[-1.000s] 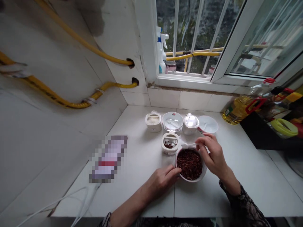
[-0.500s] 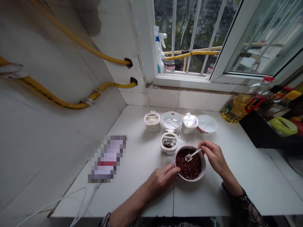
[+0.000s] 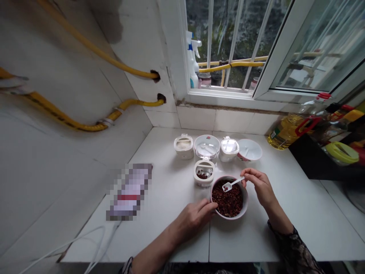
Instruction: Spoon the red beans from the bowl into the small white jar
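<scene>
A white bowl with a pink rim (image 3: 244,207) stands near the counter's front, filled with dark red dried bits (image 3: 228,201) that look like peppercorns. My left hand (image 3: 196,215) grips its left edge, thumb and fingers closed at the rim. Above the bowl, my right hand (image 3: 258,183) pinches the handle of a small white spoon (image 3: 231,184); a few red bits lie in the spoon's scoop. Just behind the bowl's left side sits a white seasoning jar (image 3: 204,179) with its lid raised and some of the same red bits inside.
Behind stand a lidded jar of pale contents (image 3: 183,147), a white bowl (image 3: 207,142), another white jar (image 3: 229,149) and a shallow bowl (image 3: 251,149). An oil bottle (image 3: 281,131) and a black rack (image 3: 303,158) are at right. A blurred-out object (image 3: 131,192) lies left.
My right hand has lifted the spoon slightly, up and away from the dried bits. My left hand and the bowl stay almost where they were.
</scene>
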Demonstrator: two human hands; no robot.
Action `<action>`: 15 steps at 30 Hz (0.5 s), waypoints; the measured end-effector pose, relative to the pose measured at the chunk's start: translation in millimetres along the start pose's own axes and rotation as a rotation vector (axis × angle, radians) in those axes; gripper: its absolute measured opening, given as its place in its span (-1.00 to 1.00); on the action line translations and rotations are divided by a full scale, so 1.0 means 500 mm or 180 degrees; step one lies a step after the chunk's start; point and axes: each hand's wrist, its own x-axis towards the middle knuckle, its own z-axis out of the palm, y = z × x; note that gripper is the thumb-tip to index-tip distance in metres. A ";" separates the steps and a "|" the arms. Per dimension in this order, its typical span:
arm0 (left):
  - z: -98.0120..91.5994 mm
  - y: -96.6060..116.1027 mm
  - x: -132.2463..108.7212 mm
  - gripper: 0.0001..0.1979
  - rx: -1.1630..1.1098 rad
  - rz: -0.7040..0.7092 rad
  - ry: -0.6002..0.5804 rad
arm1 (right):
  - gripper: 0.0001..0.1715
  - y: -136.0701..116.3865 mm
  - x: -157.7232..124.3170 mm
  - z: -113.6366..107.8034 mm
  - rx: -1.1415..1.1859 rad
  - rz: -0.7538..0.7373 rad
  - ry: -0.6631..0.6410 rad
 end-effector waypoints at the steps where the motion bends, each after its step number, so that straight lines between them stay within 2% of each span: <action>1: -0.001 0.000 0.000 -0.82 0.0009 0.0010 -0.0007 | -0.80 -0.003 0.000 0.002 0.0007 -0.0054 0.0010; 6: -0.002 0.002 0.001 -0.83 0.0079 0.0012 -0.0039 | -0.78 -0.032 -0.009 0.038 -0.0399 -0.0646 0.0089; 9: -0.001 0.003 0.001 -0.83 0.0104 0.0030 -0.0001 | -0.82 -0.039 -0.014 0.071 -0.1145 -0.1401 0.0152; 12: -0.002 0.004 0.002 -0.82 0.0118 0.0006 -0.0026 | -0.74 -0.036 -0.011 0.098 -0.2040 -0.2319 -0.0144; 15: -0.003 0.003 0.003 -0.82 0.0117 -0.0013 -0.0065 | -0.67 -0.035 -0.008 0.103 -0.2444 -0.2716 -0.0329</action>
